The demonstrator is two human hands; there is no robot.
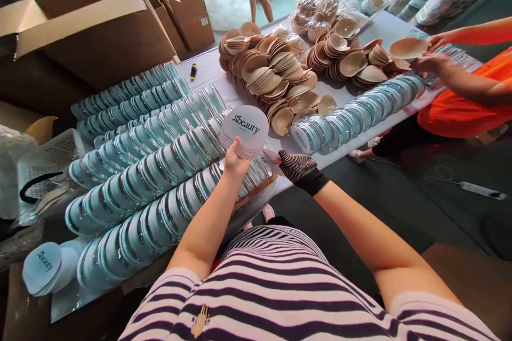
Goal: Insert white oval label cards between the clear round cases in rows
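My left hand [237,159] grips a stack of round white cards [245,130], the top one printed "beauty". Close to its right, my right hand [298,166], in a black mesh glove, pinches the edge of a round card [272,156]. Beneath and left of my hands lie long rows of clear round packs [148,170] with pale discs in them. Beige molded cups [276,72] are heaped just beyond the cards. Another row of packed round containers [360,112] runs along the table's right edge.
Across the table a co-worker in orange [472,90] holds a beige cup [408,48]. Large cardboard boxes [100,26] stand at the back left. More round cards [44,266] lie at the lower left. A small black-and-yellow tool [193,72] rests on the white table [208,66].
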